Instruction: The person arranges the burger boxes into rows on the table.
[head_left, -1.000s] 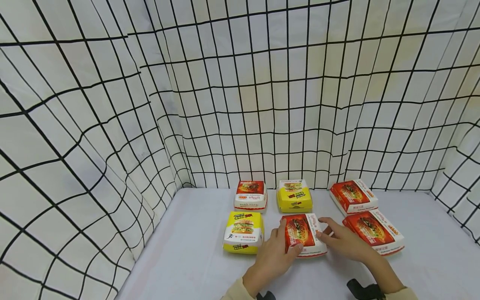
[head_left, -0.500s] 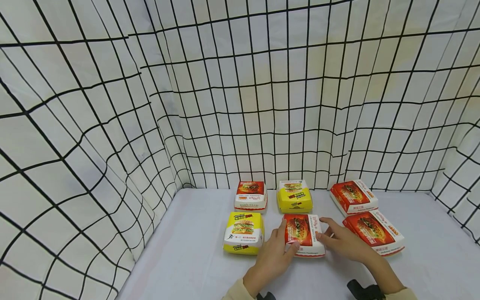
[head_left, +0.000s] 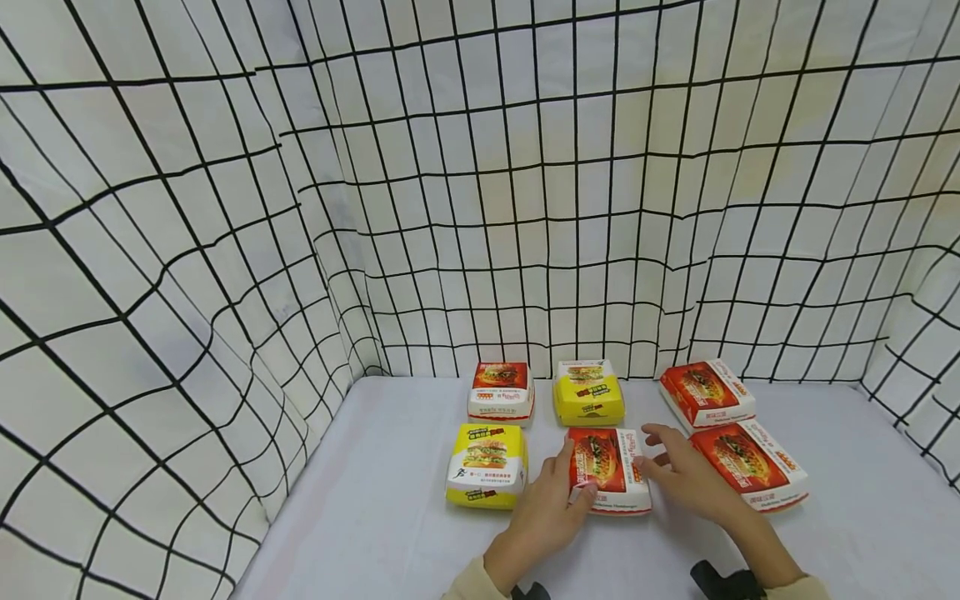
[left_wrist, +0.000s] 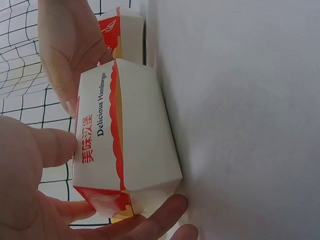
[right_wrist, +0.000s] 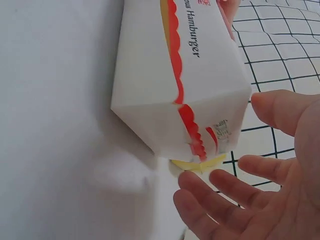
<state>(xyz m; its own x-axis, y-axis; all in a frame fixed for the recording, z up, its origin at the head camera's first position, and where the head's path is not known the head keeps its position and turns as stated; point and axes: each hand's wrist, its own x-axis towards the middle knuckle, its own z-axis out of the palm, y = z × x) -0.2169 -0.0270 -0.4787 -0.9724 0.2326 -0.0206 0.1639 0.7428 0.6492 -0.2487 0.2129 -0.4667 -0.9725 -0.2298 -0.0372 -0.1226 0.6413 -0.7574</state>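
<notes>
A red-and-white hamburger box (head_left: 603, 462) lies on the white table in front of me. My left hand (head_left: 543, 515) holds its left side, thumb on the top edge and fingers along the side wall, as the left wrist view shows of the box (left_wrist: 137, 125). On the other side is my right hand (head_left: 692, 483), fingers spread and relaxed. In the right wrist view its fingers (right_wrist: 230, 195) stand off the box's end wall (right_wrist: 210, 127), while the thumb tip is right at the top edge.
Left of the held box sits a yellow-and-white burger box (head_left: 486, 467). Behind are a red-and-white box (head_left: 501, 393) and a yellow one (head_left: 590, 393). Two more red boxes, one farther back (head_left: 707, 393) and one nearer (head_left: 748, 465), stand right. A black-grid cloth (head_left: 525, 208) walls the table.
The box between my hands has shifted slightly left and straightened. My right hand's fingers have come up and away from its right side, while my left hand stays nearly in place.
</notes>
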